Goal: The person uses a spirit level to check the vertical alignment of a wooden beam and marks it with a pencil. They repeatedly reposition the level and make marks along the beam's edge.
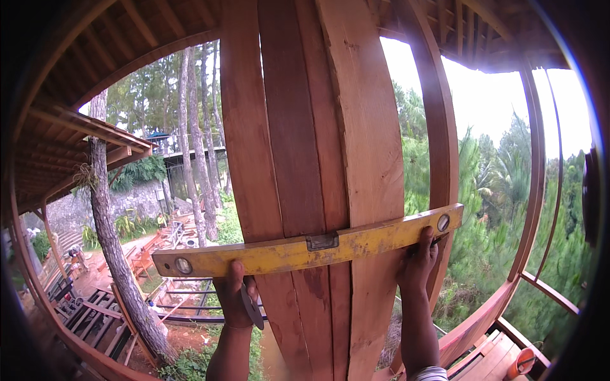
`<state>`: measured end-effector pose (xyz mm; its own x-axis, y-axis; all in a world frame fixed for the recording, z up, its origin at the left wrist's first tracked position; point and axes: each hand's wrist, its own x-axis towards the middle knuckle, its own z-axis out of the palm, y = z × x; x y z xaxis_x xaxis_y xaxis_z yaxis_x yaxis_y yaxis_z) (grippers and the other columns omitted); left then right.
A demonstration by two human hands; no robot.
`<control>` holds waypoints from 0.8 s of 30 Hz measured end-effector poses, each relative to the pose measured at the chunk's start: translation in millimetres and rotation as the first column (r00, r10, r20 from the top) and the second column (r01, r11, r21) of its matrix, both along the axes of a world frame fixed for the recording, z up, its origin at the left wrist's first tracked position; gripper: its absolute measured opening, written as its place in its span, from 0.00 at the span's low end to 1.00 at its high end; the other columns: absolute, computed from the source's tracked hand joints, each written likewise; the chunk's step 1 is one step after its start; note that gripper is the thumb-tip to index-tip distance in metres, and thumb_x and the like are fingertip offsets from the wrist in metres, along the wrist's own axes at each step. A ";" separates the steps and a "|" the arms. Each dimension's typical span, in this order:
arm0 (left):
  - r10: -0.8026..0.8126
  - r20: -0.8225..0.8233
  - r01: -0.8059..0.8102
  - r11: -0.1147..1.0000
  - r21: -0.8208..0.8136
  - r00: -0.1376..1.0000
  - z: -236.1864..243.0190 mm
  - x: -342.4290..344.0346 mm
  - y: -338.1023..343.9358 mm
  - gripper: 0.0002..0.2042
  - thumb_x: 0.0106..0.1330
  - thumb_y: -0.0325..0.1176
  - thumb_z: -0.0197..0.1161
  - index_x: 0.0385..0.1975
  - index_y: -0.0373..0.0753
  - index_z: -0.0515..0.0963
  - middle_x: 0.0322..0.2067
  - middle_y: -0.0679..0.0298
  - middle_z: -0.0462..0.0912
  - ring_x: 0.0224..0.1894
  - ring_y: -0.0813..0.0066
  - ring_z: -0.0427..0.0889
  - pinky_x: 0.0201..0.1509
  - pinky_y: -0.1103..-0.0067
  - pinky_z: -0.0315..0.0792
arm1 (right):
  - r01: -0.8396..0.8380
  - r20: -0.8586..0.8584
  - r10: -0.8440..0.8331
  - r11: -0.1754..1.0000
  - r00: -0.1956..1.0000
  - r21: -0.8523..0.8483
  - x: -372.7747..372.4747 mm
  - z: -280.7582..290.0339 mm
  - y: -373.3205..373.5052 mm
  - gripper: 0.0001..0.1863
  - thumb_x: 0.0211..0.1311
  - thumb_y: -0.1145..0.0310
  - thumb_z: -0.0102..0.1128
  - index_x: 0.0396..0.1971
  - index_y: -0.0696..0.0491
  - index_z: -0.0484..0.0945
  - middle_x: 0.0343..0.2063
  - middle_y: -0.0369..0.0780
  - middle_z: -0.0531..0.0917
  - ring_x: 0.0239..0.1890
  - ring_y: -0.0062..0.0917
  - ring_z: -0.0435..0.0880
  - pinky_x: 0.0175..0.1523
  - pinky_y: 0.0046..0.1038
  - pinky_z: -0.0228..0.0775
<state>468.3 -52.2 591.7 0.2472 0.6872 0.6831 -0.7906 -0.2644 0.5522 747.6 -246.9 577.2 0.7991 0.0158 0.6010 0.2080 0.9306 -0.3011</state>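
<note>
A scuffed yellow spirit level lies across several upright reddish-brown wooden boards, its right end slightly higher than its left. My left hand is closed on the level near its left end, thumb on the front face. A flat grey piece with a rounded edge shows at that hand's fingers; its kind is unclear. My right hand grips the level near its right end, with the thumb below the round vial. A thin dark tip sticks out beside its fingers, too small to name.
A wooden post stands right of the boards. An orange bucket sits on planks at lower right. Below on the left are a tree trunk, a metal frame and a person at a distance. A roof with rafters hangs overhead.
</note>
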 end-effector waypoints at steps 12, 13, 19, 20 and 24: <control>-0.170 0.069 0.172 0.985 -0.019 0.983 -25.1 -0.8 11.5 0.11 0.72 0.41 0.60 0.44 0.41 0.71 0.23 0.70 0.72 0.14 0.85 0.69 0.15 0.84 0.67 | -0.037 -0.013 0.036 0.998 0.999 -0.052 4.8 -14.7 -5.7 0.15 0.72 0.53 0.61 0.36 0.47 0.71 0.23 0.26 0.73 0.20 0.09 0.67 0.25 0.17 0.58; -0.238 0.159 0.239 0.971 0.016 0.958 -23.4 -10.7 4.4 0.09 0.70 0.36 0.61 0.41 0.39 0.70 0.25 0.69 0.72 0.13 0.84 0.68 0.14 0.83 0.68 | -0.075 -0.011 0.074 0.992 0.997 -0.101 -3.9 -21.7 -11.2 0.14 0.72 0.54 0.61 0.36 0.47 0.71 0.24 0.27 0.73 0.20 0.10 0.68 0.25 0.17 0.58; 0.114 0.189 -0.125 0.991 0.048 0.975 -81.1 -112.1 -67.5 0.18 0.60 0.33 0.62 0.47 0.31 0.70 0.36 0.60 0.76 0.29 0.76 0.76 0.32 0.78 0.73 | -0.219 0.043 0.384 0.610 0.922 -0.761 -112.7 -144.9 -161.4 0.19 0.66 0.52 0.67 0.43 0.52 0.77 0.31 0.37 0.81 0.33 0.22 0.79 0.35 0.20 0.68; 0.198 0.132 -0.205 0.978 0.037 0.971 -86.5 -117.0 -71.8 0.18 0.58 0.33 0.62 0.46 0.32 0.71 0.37 0.60 0.76 0.33 0.76 0.76 0.37 0.77 0.72 | -0.186 0.030 0.527 0.351 0.849 -0.918 -122.8 -158.6 -193.8 0.21 0.64 0.51 0.68 0.45 0.53 0.79 0.33 0.40 0.83 0.37 0.26 0.81 0.37 0.21 0.70; 0.198 -0.379 -0.128 0.971 0.201 0.904 -47.2 -110.3 -134.4 0.09 0.61 0.30 0.63 0.38 0.33 0.76 0.34 0.62 0.79 0.35 0.73 0.79 0.39 0.75 0.73 | 0.321 0.434 0.296 0.360 0.851 -0.876 -239.4 -135.3 -148.3 0.44 0.39 0.49 0.85 0.54 0.60 0.78 0.43 0.44 0.82 0.23 0.23 0.80 0.38 0.27 0.74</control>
<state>358.1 -186.6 544.5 0.4144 0.6253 0.6612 -0.4554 -0.4866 0.7456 508.2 -395.1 442.0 0.4353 0.7742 0.4595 0.6011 0.1300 -0.7885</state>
